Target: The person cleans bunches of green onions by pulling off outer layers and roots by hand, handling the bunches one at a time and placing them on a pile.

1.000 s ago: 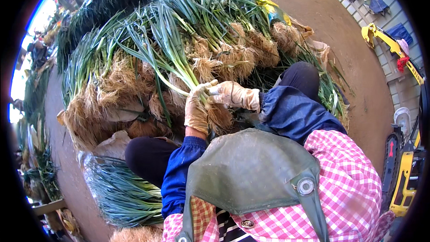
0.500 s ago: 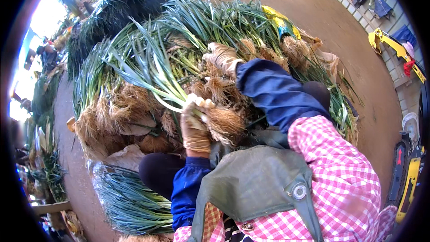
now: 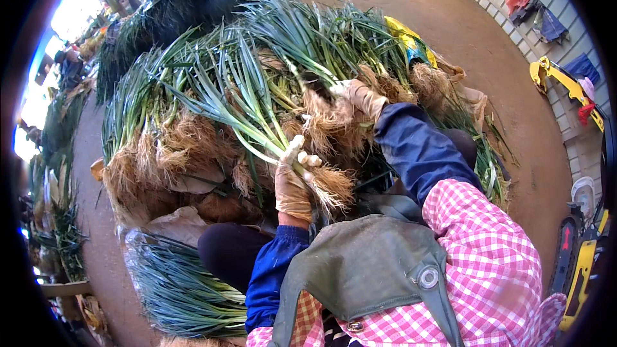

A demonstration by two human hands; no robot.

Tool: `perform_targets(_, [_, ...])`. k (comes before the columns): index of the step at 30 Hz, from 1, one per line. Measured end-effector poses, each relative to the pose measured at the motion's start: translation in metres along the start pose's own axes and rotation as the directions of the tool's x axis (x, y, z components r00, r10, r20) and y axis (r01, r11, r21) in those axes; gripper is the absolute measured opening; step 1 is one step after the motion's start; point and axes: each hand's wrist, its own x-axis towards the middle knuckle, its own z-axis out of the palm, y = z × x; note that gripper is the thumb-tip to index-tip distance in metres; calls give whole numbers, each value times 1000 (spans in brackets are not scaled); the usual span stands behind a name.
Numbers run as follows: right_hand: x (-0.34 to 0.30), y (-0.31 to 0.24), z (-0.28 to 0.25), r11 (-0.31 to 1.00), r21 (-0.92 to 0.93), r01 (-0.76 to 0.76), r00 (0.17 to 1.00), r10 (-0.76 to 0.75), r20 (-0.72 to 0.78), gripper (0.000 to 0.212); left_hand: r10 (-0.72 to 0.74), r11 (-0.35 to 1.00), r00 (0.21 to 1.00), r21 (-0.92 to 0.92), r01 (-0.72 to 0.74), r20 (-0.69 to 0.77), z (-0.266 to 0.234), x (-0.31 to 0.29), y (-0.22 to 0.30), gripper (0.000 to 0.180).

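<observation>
Fingers of your left hand (image 3: 293,186): gloved, curled and clamped on a scallion bunch (image 3: 273,130) just above its root tuft (image 3: 332,189); leaves fan far-left, roots point right. Your right hand (image 3: 364,97), farther out and to the right, rests its fingertips at stems in the scallion pile (image 3: 138,109); cannot tell whether they are clamped, as a dark blur sits just left of them.

Step, as judged: you are picking stems one-handed while the other hand keeps the bunch. Next move likely calls for a firm pinch low on the stem, easing tangled roots apart.

Pose: left wrist upright, left sleeve (image 3: 276,277) near; right sleeve (image 3: 421,146) slants far-left, beyond the green apron (image 3: 366,263).
</observation>
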Motion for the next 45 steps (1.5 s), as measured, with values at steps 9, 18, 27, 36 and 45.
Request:
perform_targets(9, [-70,-157,-116,692,720,53,814,388,-433,18,47,998,998,44,-49,33,-9,-10,5,20])
perform_targets(18, [-130,-199,-42,877,481,-10,968,-113,225,36,-62,991,997,124,57,38,-41,2,-30,30])
perform_targets(27, [-89,-166,0,730,638,-246,956,73,285,35,47,941,996,330,-69,74,-40,-3,-27,19])
perform_targets(36, [-84,-133,34,804,467,-369,878,466,-110,22,89,995,979,18,-94,182,-64,2,-25,19])
perform_targets(45, [-51,-206,-1,23,910,-414,894,201,402,32,63,993,986,-108,-46,157,-71,-9,-23,23])
